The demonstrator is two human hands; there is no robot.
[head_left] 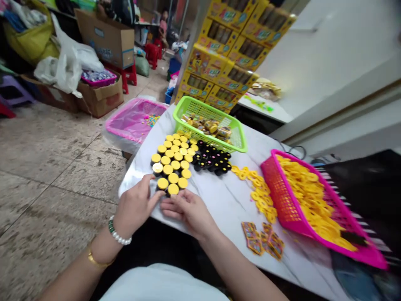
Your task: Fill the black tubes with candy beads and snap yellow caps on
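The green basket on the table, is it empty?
No, the green basket holds a pile of small yellow items inside it.

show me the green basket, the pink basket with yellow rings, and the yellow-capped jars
green basket (pixel 203 108) head view, far mesh wall
pink basket (pixel 282 200) head view, near side wall
yellow-capped jars (pixel 172 165) head view, cap mid-cluster

One view only, head-worn. It looks forward and steeply down over the wearer's own forearms onto the bench (pixel 225 200). The frame is rolled, so the bench's near edge runs on a diagonal, higher at left. Range is close: left hand (pixel 138 207) and right hand (pixel 189 211) sit low centre, just under the lens. The floor (pixel 46 167) fills the left third and a wall (pixel 328 54) the upper right. The far room is small along the top. The lower right corner is blurred.
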